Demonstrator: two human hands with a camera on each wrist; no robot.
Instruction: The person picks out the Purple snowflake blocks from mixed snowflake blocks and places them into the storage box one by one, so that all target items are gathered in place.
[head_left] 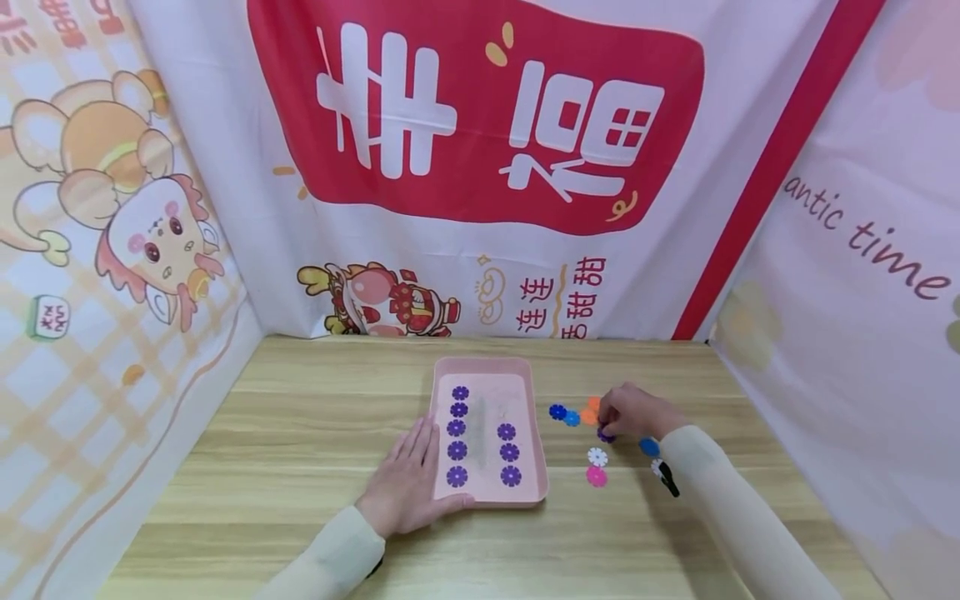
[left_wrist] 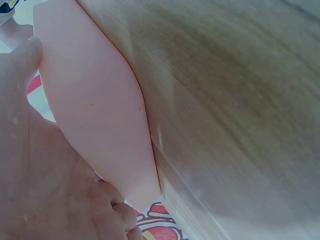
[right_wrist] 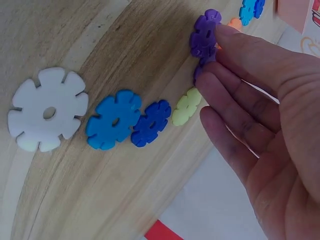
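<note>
A pink tray [head_left: 487,504] holds purple snowflake discs, several in a left column [head_left: 457,451] and three in a right one [head_left: 509,452]. My left hand [head_left: 405,483] rests against the tray's left side and near corner, its fingers stretched out along the edge. In the left wrist view that hand [left_wrist: 55,175] touches the tray's outer wall [left_wrist: 95,100]. Right of the tray, my right hand [head_left: 636,410] pinches a purple snowflake disc [right_wrist: 204,35] between thumb and fingers, close above the table. A second purple piece [right_wrist: 201,67] shows just behind it, partly hidden by the fingers.
Around the right hand lie loose discs: dark blue [head_left: 557,412], light blue [head_left: 572,418], orange [head_left: 588,416], white [head_left: 597,457] and pink [head_left: 596,477]. The right wrist view also shows a pale yellow disc [right_wrist: 186,107]. Printed cloth [head_left: 480,283] walls the table's back and sides.
</note>
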